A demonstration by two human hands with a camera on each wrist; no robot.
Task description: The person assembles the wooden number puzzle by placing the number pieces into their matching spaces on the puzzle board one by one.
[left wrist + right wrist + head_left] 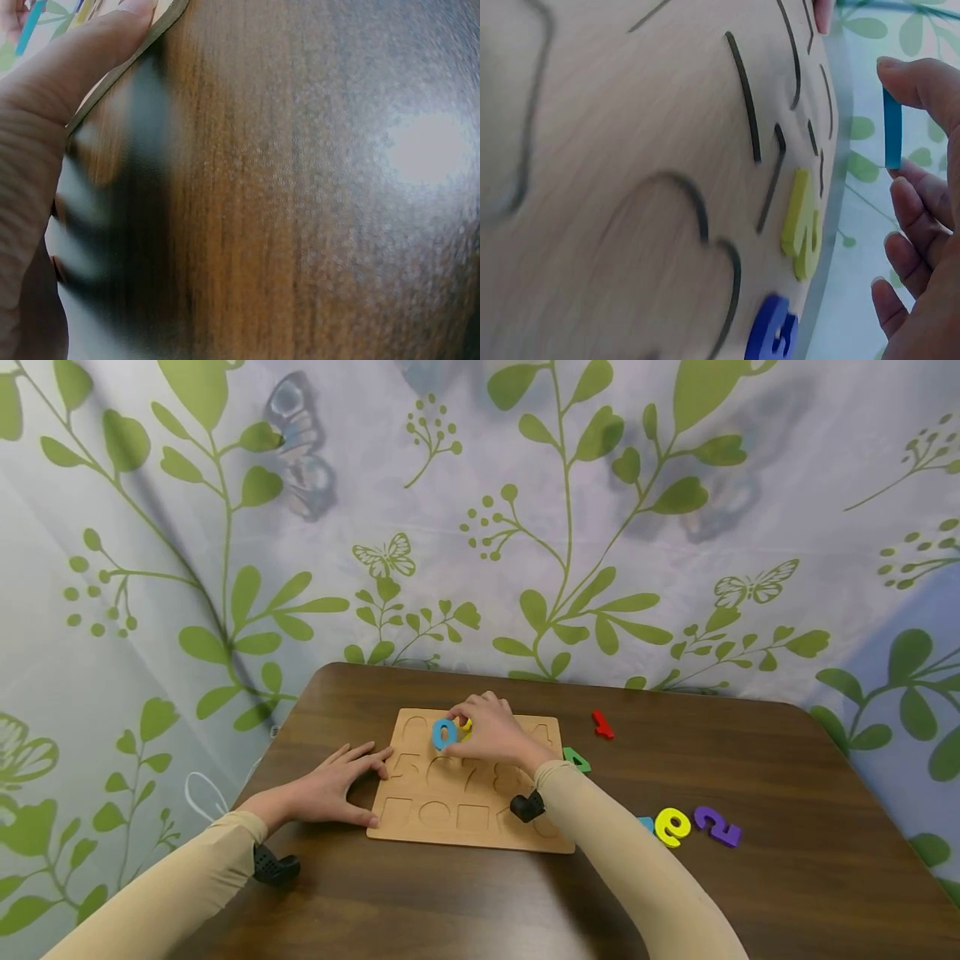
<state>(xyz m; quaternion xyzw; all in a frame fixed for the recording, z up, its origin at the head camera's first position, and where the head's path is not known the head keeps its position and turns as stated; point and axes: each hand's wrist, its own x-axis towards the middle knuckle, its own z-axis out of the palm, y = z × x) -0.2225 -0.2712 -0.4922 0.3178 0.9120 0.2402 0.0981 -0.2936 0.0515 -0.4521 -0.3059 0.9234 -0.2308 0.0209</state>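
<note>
My right hand (491, 731) pinches a blue number 0 (437, 737) between thumb and fingertips, above the upper part of a wooden number board (416, 789). In the right wrist view the 0 (892, 129) appears edge-on, apart from the board. A yellow number piece (795, 225) and a dark blue one (763, 330) sit on the board there; my right hand mostly hides them in the head view. My left hand (333, 785) rests at the board's left edge, fingers spread. In the left wrist view its thumb (112, 37) lies on the board's rim.
Right of the board on the brown table (795, 777) lie a red 1 (602, 724), a green 4 (577, 762), a yellow round-looped numeral (663, 828) and a purple 5 (723, 833). My right sleeve partly covers a blue piece (647, 822). A leaf-print curtain (450, 510) hangs behind.
</note>
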